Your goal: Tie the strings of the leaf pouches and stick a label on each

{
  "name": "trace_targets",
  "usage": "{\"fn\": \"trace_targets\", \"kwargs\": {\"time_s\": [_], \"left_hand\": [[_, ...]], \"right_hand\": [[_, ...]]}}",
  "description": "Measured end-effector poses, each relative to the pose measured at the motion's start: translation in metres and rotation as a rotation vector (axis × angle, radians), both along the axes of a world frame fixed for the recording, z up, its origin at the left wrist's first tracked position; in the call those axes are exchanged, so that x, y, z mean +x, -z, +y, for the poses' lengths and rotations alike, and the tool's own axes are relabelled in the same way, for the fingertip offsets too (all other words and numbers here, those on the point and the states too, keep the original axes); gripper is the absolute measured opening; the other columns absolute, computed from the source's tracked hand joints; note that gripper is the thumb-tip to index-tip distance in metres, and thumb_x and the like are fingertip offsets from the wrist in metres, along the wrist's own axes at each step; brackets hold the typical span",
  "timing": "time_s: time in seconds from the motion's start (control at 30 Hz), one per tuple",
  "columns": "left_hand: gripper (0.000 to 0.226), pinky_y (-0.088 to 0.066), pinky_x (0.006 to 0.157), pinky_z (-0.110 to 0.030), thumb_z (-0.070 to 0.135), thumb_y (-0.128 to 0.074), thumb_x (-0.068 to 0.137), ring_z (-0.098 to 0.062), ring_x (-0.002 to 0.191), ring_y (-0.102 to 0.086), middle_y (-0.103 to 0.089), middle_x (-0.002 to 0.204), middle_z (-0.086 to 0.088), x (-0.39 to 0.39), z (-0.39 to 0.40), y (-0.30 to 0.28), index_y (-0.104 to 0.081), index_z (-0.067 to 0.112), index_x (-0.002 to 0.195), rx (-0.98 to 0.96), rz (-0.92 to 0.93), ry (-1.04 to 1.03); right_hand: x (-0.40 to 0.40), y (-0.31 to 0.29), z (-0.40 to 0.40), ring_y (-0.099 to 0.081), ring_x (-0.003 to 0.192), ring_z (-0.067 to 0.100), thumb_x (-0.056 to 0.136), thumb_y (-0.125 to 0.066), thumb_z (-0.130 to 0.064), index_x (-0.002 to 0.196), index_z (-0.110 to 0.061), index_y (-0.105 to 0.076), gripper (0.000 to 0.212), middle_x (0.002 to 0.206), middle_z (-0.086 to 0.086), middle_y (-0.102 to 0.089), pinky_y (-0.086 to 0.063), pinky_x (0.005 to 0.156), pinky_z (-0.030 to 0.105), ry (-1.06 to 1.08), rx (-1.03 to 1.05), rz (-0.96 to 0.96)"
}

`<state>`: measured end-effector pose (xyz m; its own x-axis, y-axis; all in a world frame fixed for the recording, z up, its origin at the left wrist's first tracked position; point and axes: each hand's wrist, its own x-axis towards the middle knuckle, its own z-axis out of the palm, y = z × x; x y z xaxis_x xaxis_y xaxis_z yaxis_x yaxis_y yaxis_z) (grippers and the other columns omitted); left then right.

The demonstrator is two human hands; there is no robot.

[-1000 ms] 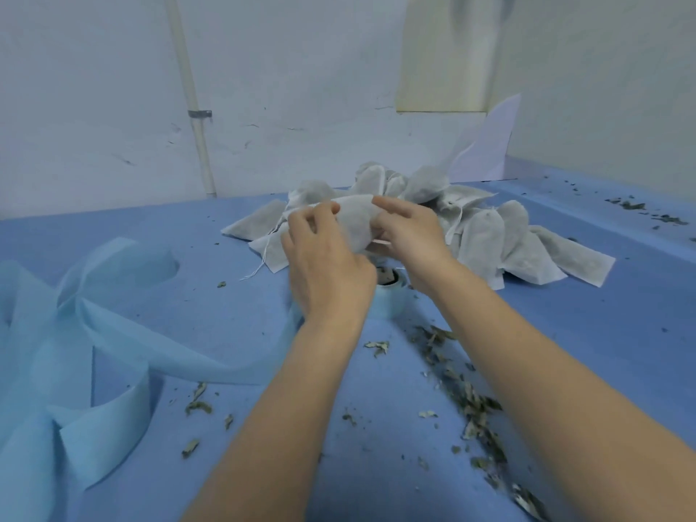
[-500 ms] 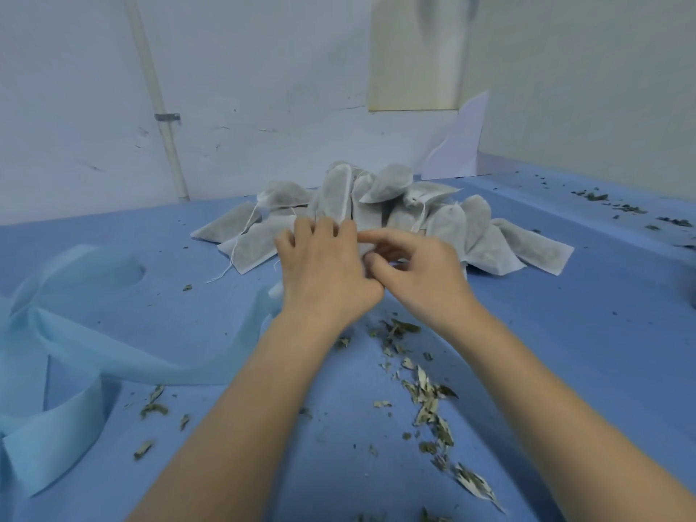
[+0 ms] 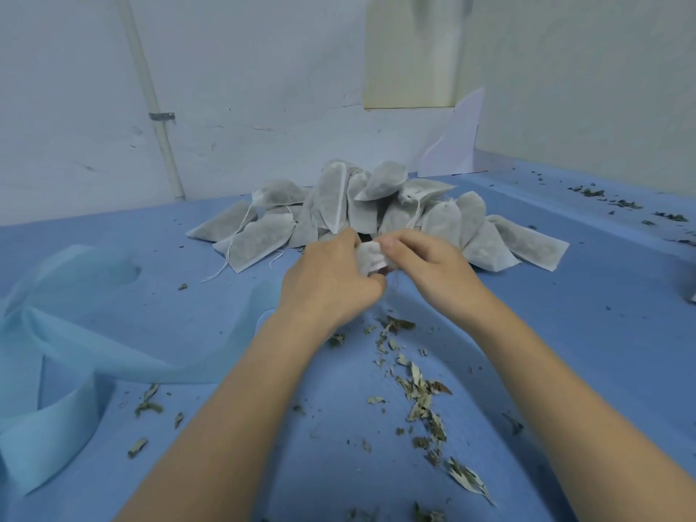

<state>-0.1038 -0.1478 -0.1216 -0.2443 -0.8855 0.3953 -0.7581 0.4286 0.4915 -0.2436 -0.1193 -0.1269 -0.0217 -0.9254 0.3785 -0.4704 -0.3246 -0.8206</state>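
Note:
A heap of grey-white leaf pouches (image 3: 376,216) with thin white strings lies on the blue table (image 3: 583,295) at mid-distance. Just in front of the heap, my left hand (image 3: 327,280) and my right hand (image 3: 433,269) meet around one small white pouch (image 3: 371,258). Both hands pinch it, fingers curled, with the right thumb on its top edge. A fine string hangs from it between the hands. Most of that pouch is hidden behind my fingers. No label is visible.
A long strip of light blue fabric (image 3: 75,333) loops across the left side of the table. Dried leaf bits (image 3: 418,393) are scattered in front of my hands and along the far right edge. A white wall and a pipe (image 3: 158,118) stand behind.
The pouch was held up and spread wide a second ago; it is now bunched small between my fingertips, lower and closer to the table. The view has shifted toward the heap.

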Motion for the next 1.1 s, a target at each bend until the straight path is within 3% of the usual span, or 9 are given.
{"fn": "trace_targets", "kwargs": {"time_s": [0.13, 0.2, 0.33, 0.47, 0.6, 0.67, 0.77, 0.93, 1.1], "left_hand": [[0.019, -0.041, 0.061, -0.031, 0.029, -0.060, 0.075, -0.021, 0.079, -0.054, -0.057, 0.082, 0.002, 0.001, 0.000, 0.000, -0.054, 0.017, 0.088, 0.013, 0.012, -0.006], [0.021, -0.043, 0.061, -0.027, 0.022, -0.062, 0.075, -0.017, 0.078, -0.054, -0.058, 0.087, 0.002, 0.002, -0.001, 0.001, -0.054, 0.016, 0.093, 0.038, 0.051, 0.025], [0.029, -0.039, 0.053, -0.011, 0.011, -0.060, 0.077, -0.005, 0.073, -0.051, -0.056, 0.091, 0.006, 0.002, -0.001, 0.002, -0.050, 0.023, 0.101, 0.082, 0.139, 0.139], [0.033, -0.040, 0.058, -0.024, 0.020, -0.057, 0.075, -0.008, 0.070, -0.051, -0.057, 0.081, 0.012, 0.003, 0.002, 0.002, -0.055, 0.032, 0.105, 0.061, 0.136, 0.160], [0.016, -0.049, 0.069, -0.031, 0.055, -0.053, 0.078, -0.012, 0.080, -0.056, -0.064, 0.079, 0.013, 0.001, 0.007, 0.001, -0.064, 0.042, 0.080, 0.044, 0.085, 0.188], [0.025, -0.047, 0.071, -0.031, 0.054, -0.053, 0.086, -0.012, 0.080, -0.056, -0.064, 0.075, 0.012, 0.000, 0.008, 0.000, -0.060, 0.041, 0.066, 0.052, 0.109, 0.194], [0.031, -0.047, 0.071, -0.030, 0.041, -0.051, 0.092, -0.012, 0.074, -0.059, -0.064, 0.071, 0.007, 0.000, 0.010, -0.004, -0.060, 0.028, 0.065, 0.056, 0.161, 0.186], [0.029, -0.044, 0.059, -0.007, 0.016, -0.050, 0.095, 0.001, 0.059, -0.062, -0.064, 0.066, 0.014, -0.004, 0.008, -0.011, -0.063, 0.019, 0.069, 0.183, 0.477, 0.240], [0.017, -0.046, 0.061, -0.018, 0.012, -0.051, 0.093, -0.005, 0.052, -0.057, -0.063, 0.063, 0.009, -0.007, 0.005, -0.007, -0.057, 0.017, 0.079, 0.237, 0.590, 0.221]], "right_hand": [[0.004, 0.003, -0.004, -0.056, 0.055, 0.005, 0.094, -0.056, -0.036, 0.085, -0.023, -0.070, 0.021, 0.060, -0.011, -0.056, -0.055, 0.069, 0.030, 0.012, 0.017, -0.045], [0.005, 0.002, -0.006, -0.042, 0.046, 0.002, 0.092, -0.060, -0.036, 0.087, -0.021, -0.072, 0.019, 0.053, -0.014, -0.045, -0.043, 0.054, 0.021, 0.015, 0.026, -0.082], [0.006, 0.001, -0.007, -0.035, 0.039, 0.003, 0.089, -0.065, -0.035, 0.092, -0.018, -0.074, 0.019, 0.045, -0.015, -0.038, -0.029, 0.044, 0.011, 0.027, 0.014, -0.090], [0.003, 0.001, -0.008, -0.038, 0.040, 0.002, 0.087, -0.067, -0.033, 0.089, -0.023, -0.065, 0.012, 0.047, -0.014, -0.043, -0.032, 0.046, 0.012, 0.104, -0.019, -0.176], [-0.002, -0.001, -0.010, -0.042, 0.048, 0.003, 0.091, -0.061, -0.037, 0.083, -0.025, -0.063, 0.014, 0.061, -0.007, -0.052, -0.036, 0.056, 0.024, 0.226, -0.025, -0.225], [-0.003, -0.001, -0.009, -0.047, 0.051, 0.002, 0.091, -0.059, -0.039, 0.075, -0.019, -0.065, 0.027, 0.057, -0.010, -0.055, -0.037, 0.058, 0.020, 0.282, -0.055, -0.137], [-0.001, -0.002, -0.007, -0.050, 0.050, 0.010, 0.090, -0.058, -0.043, 0.054, -0.016, -0.067, 0.046, 0.053, -0.002, -0.061, -0.042, 0.057, 0.022, 0.300, -0.012, -0.051], [0.000, -0.007, -0.008, -0.021, 0.037, 0.007, 0.092, -0.054, -0.032, 0.042, -0.018, -0.059, 0.052, 0.043, -0.006, -0.036, -0.018, 0.032, 0.016, -0.016, 0.330, -0.738], [-0.001, -0.004, -0.010, -0.015, 0.034, 0.005, 0.081, -0.046, -0.015, 0.048, -0.012, -0.054, 0.034, 0.044, -0.008, -0.027, -0.008, 0.033, 0.015, -0.155, 0.494, -1.136]]}}
